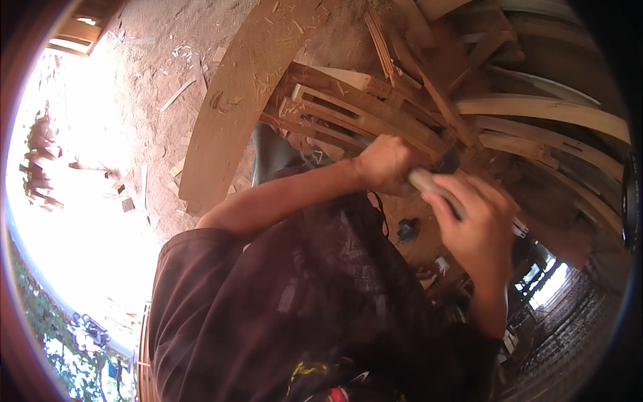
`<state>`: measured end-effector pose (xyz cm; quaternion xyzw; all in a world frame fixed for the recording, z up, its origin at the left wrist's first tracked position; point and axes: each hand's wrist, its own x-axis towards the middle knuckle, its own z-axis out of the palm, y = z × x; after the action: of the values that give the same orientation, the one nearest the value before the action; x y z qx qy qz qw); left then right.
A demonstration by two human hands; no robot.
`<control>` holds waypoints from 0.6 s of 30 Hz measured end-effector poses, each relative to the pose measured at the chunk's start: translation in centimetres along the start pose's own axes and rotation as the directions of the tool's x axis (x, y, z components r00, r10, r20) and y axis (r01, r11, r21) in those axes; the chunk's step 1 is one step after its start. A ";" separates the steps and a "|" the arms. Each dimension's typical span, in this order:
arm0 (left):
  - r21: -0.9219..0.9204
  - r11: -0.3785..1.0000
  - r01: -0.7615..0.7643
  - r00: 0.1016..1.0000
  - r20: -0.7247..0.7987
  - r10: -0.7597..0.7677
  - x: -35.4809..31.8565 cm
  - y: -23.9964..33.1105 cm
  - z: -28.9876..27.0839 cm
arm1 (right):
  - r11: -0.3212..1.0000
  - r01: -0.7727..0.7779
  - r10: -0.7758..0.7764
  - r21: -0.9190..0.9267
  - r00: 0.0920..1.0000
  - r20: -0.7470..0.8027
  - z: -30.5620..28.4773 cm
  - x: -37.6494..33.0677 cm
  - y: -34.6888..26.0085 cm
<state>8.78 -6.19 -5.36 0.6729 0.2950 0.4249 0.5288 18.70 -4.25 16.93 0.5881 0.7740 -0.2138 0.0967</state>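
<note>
The left hand point(383, 163) is clenched low on a tool whose dark head point(447, 161) sits against the stacked curved slats point(362, 120). The right hand point(477, 224) wraps the pale handle point(435, 187) just behind it. Both press into the pile, so the work looks mid-course; the picture does not show how much of the stack is worked. A broad curved plank point(234, 100) lies beside it on the dirt floor point(154, 67).
</note>
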 end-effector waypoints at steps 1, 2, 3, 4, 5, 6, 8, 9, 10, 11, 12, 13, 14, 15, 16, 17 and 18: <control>-0.024 1.000 -0.008 1.000 -0.027 0.008 -0.5 -1.1 0.8 | 1.000 -0.030 0.030 -0.006 0.999 0.025 0.1 0.2 -0.2; -0.029 0.999 -0.032 0.997 -0.066 0.030 -0.3 -2.2 1.0 | 1.000 -0.003 0.004 0.025 1.000 -0.031 0.3 0.1 0.5; 0.027 1.000 -0.003 1.000 0.002 0.003 -0.2 -2.8 1.1 | 0.998 0.010 -0.005 0.062 0.996 -0.089 1.3 -0.9 1.6; 0.086 0.996 0.025 0.997 0.065 -0.031 -0.1 -3.2 1.4 | 0.995 0.030 -0.016 0.099 0.989 -0.144 2.6 -1.6 3.2; 0.130 0.989 0.066 0.988 0.132 -0.083 -0.8 -3.1 2.4 | 0.975 -0.032 0.066 0.219 0.986 -0.153 5.2 -3.0 5.7; 0.193 0.979 0.067 0.979 0.177 -0.101 -0.9 -3.3 3.3 | 0.943 -0.074 0.137 0.326 0.975 -0.174 7.7 -3.8 8.4; 0.325 0.943 0.066 0.956 0.250 -0.153 -1.0 -4.2 4.2 | 0.938 0.004 0.097 0.348 0.957 -0.273 9.3 -3.5 10.7; 0.341 0.933 0.111 0.940 0.268 -0.210 -1.0 -3.6 4.2 | 0.933 0.021 0.094 0.359 0.950 -0.299 9.9 -4.6 11.4; 0.357 0.921 0.153 0.920 0.289 -0.265 -0.7 -3.3 4.0 | 0.922 -0.022 0.132 0.386 0.956 -0.262 10.9 -5.5 12.2; 0.386 0.907 0.169 0.905 0.305 -0.298 0.1 -2.9 3.8 | 0.914 -0.051 0.165 0.402 0.954 -0.252 12.1 -5.6 13.4; 0.423 0.894 0.148 0.919 0.275 -0.282 0.4 -3.2 4.4 | 0.911 -0.063 0.182 0.408 0.948 -0.261 13.1 -5.3 15.1; 0.455 0.881 0.130 0.934 0.242 -0.262 0.1 -3.9 5.5 | 0.936 0.005 0.094 0.352 0.960 -0.263 14.8 -5.7 17.7; 0.504 0.854 0.132 0.944 0.200 -0.264 -0.2 -4.7 6.1 | 0.928 -0.002 0.105 0.374 0.961 -0.257 14.7 -4.6 18.3; 0.507 0.847 0.159 0.913 0.250 -0.321 0.0 -3.8 5.3 | 0.910 -0.031 0.138 0.413 0.963 -0.230 14.6 -4.7 17.9; 0.510 0.840 0.187 0.877 0.297 -0.376 0.8 -3.2 4.4 | 0.892 -0.063 0.169 0.448 0.965 -0.201 14.2 -4.8 17.3; 0.503 0.835 0.224 0.841 0.333 -0.427 1.1 -2.3 3.9 | 0.914 -0.008 0.096 0.405 0.975 -0.199 12.6 -5.2 16.3; 0.462 0.871 0.165 0.906 0.279 -0.320 1.1 -2.0 3.8 | 0.932 0.051 0.030 0.359 0.976 -0.217 10.5 -5.0 14.7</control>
<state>12.74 -6.47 -7.28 0.7931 0.3666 0.1536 0.4615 33.05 -10.09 6.43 0.6117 0.7303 -0.2872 -0.1002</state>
